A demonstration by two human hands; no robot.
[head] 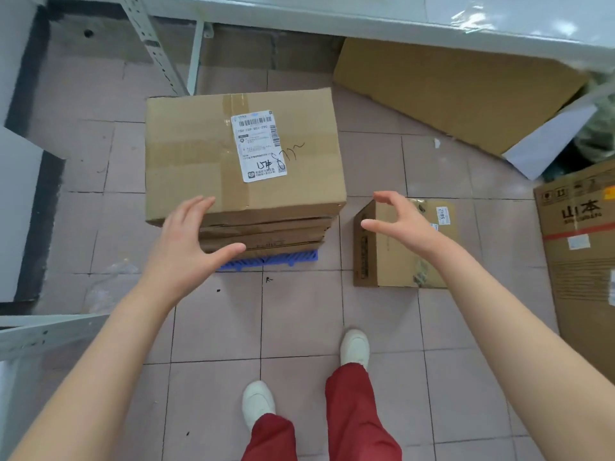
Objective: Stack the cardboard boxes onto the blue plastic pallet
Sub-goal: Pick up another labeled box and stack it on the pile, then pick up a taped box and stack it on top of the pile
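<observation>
- The stack of cardboard boxes [244, 154] fills the centre of the frame; several lie piled on the blue plastic pallet [266, 259], of which only a strip of front edge shows below them, so much of the job looks done.
- The large printed box [582, 241] at the right edge and the flattened cardboard [449, 94] in the upper right lie on the tiled floor [216, 327], off the pallet.
- A small box [392, 247] sits on the floor just right of the stack; it probably goes up next.
- The left hand [189, 241] is spread open and empty at the stack's near left corner.
- The right hand [399, 217] hovers open and empty above the small box.
</observation>
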